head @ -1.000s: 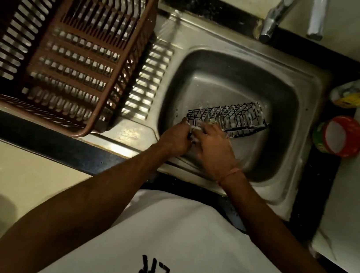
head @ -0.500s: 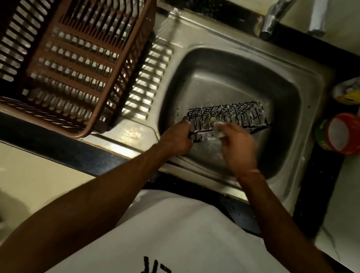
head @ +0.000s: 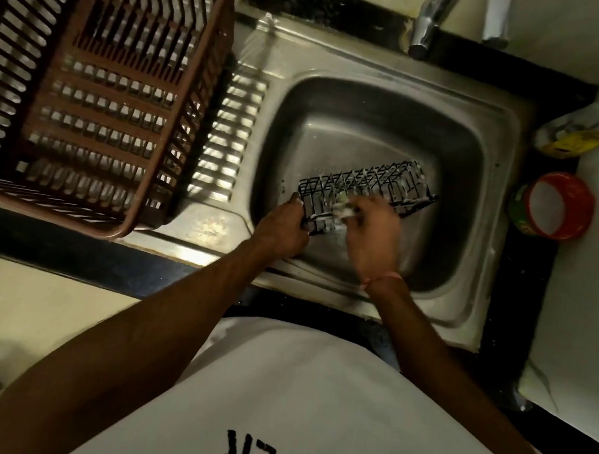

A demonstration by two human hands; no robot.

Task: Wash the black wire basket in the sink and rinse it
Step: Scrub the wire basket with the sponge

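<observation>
The black wire basket [head: 373, 187] lies tilted in the steel sink [head: 382, 123], streaked with white suds. My left hand [head: 282, 230] grips its near left corner. My right hand [head: 374, 233] holds a small soapy scrubber [head: 345, 208] against the basket's near side; the scrubber is blurred and mostly hidden by my fingers. The tap [head: 431, 18] stands above the sink's far rim, and I see no water running.
A large brown plastic crate [head: 98, 83] fills the drainboard to the left. Right of the sink stand a red-rimmed round tub [head: 555, 205] and a bottle with a yellow label [head: 580, 135] lying on its side. The black counter edge runs along the front.
My right hand slid along the basket's near side, out to the right and then back a little to the left, with the scrubber. My left hand kept its grip on the corner.
</observation>
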